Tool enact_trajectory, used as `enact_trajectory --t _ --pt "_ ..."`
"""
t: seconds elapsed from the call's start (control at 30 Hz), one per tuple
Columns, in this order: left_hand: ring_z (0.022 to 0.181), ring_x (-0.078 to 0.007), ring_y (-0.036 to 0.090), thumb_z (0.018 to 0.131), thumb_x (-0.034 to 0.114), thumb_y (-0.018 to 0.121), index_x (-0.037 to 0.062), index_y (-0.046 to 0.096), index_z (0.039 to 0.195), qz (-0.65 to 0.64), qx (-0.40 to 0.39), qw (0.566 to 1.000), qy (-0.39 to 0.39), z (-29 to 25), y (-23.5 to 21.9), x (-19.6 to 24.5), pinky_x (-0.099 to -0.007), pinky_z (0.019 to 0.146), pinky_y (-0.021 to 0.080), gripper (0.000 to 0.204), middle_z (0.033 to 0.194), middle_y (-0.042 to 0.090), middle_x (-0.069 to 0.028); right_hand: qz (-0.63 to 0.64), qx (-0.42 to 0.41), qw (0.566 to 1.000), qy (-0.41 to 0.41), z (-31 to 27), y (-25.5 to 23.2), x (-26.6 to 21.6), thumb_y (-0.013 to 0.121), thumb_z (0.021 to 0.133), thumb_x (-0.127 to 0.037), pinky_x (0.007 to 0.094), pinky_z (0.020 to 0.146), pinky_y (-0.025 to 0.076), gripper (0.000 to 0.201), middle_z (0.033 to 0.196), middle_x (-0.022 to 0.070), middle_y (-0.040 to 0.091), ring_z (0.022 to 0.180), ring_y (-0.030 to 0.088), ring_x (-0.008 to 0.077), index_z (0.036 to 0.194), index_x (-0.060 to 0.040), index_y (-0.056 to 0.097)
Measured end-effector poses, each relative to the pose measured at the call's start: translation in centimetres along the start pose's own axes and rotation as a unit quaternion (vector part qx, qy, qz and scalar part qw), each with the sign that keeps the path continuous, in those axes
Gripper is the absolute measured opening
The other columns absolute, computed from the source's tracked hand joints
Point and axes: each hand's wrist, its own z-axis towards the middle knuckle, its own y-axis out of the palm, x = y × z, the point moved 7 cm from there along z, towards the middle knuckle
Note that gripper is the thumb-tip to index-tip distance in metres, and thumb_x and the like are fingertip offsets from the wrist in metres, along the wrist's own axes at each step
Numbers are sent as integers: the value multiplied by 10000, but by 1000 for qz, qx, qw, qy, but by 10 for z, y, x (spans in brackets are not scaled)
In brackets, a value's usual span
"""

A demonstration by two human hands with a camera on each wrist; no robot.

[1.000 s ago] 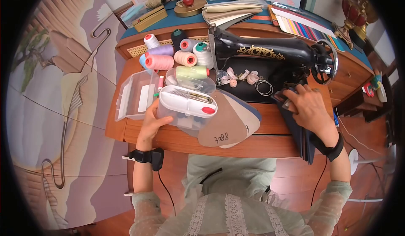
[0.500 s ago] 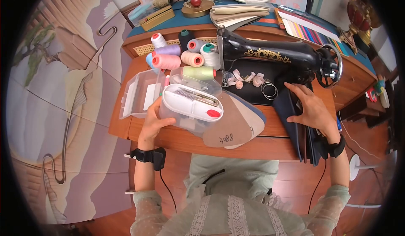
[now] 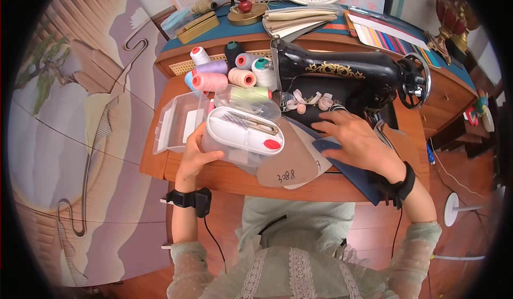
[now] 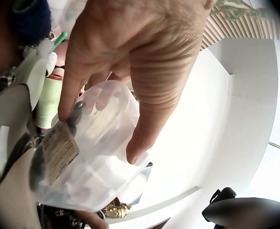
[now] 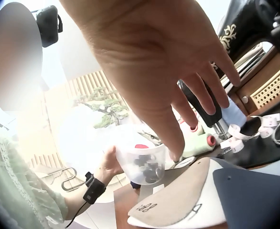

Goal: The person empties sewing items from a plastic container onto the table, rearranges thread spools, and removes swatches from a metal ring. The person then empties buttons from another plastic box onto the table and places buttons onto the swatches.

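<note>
Both hands are working at a wooden sewing table (image 3: 342, 189): the left hand (image 3: 193, 155) is gripping a clear plastic sewing-kit tub with a white lid tray (image 3: 243, 136), thumb curled along its near side and fingers wrapped round its wall, holding it up off the table edge. Through the tub's wall the left wrist view is showing dark buttons and a paper label inside. On the white tray, small metal snips and a red oval piece are lying. The right hand (image 3: 355, 139) is hovering with relaxed, spread fingers, holding nothing, over a dark navy fabric swatch (image 3: 355, 173) and just beside a fan of tan and beige rounded leather samples (image 3: 291, 163), one marked with handwritten numbers. Behind the right hand, a black cast-iron sewing machine with gold ornament (image 3: 347, 75) is standing, with pale tape pieces on its bed. Left of the machine, a cluster of thread spools in pink, lilac, peach and white (image 3: 224, 69) is sitting, and an open clear plastic box (image 3: 173, 123) is resting just left of the tub.
</note>
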Motion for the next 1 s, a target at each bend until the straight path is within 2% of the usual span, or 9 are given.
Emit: enact_trajectory --t 0.03,0.1,0.13,0.23,0.27,0.5,0.8,0.87,1.0 --pt "1154 -181 492 604 199 831 -35 462 1306 1 0 1000 0 0 1 3 -314 1019 345 827 1224 549 -83 1 1 1000 -1 9 0 -5 762 688 -153 402 873 461 435 1091 162 593 1005 573 326 1079 -29 615" --pt "1155 -182 492 597 177 838 -31 464 1303 21 -3 1000 9 1 4 14 -318 1014 354 825 1220 549 -85 117 21 992 30 27 -3 -8 710 754 -174 399 764 489 287 934 156 633 858 618 321 983 -21 631" --pt "1155 -182 492 597 177 838 -31 464 1303 22 -4 1000 7 1 5 16 -318 1014 354 825 1220 549 -85 139 64 988 7 35 -2 -12 718 768 -178 357 649 495 242 819 133 653 739 645 262 935 -13 660" --pt "1158 -184 492 591 147 843 -27 467 1298 67 -13 997 21 7 8 27 -320 1010 362 819 1224 544 -87 164 42 985 -18 54 16 -17 714 777 -180 348 649 490 219 800 121 653 711 636 256 922 -25 662" --pt "1161 -184 490 591 135 843 -25 467 1298 77 -13 997 23 8 11 31 -320 1009 363 816 1225 544 -88 163 39 986 -4 58 19 -19 706 780 -167 345 644 486 190 794 112 652 706 631 250 898 -26 662" --pt "1138 -168 499 601 127 844 -20 488 1282 137 -8 990 30 12 19 38 -312 996 374 782 1215 556 -87 199 59 978 -23 70 45 -15 673 792 -112 341 648 483 110 761 103 651 695 632 251 850 -19 661" --pt "1061 -155 542 629 127 832 -27 506 1267 90 -12 996 -19 17 27 32 -296 938 420 733 1156 589 -75 286 34 957 35 67 53 0 653 810 -71 315 646 497 87 757 123 658 692 646 220 848 8 647" --pt "1053 -157 551 631 126 831 -29 505 1269 87 -18 996 -28 19 26 25 -298 930 429 732 1151 593 -80 310 49 949 36 66 54 5 648 802 -73 334 655 508 77 723 146 658 690 661 259 821 2 642" --pt "1045 -170 572 643 123 825 -33 500 1274 50 -27 998 -27 18 23 19 -309 923 449 726 1147 603 -98 312 32 946 81 63 45 19 645 806 -85 332 667 509 97 732 145 662 705 664 258 834 8 641"
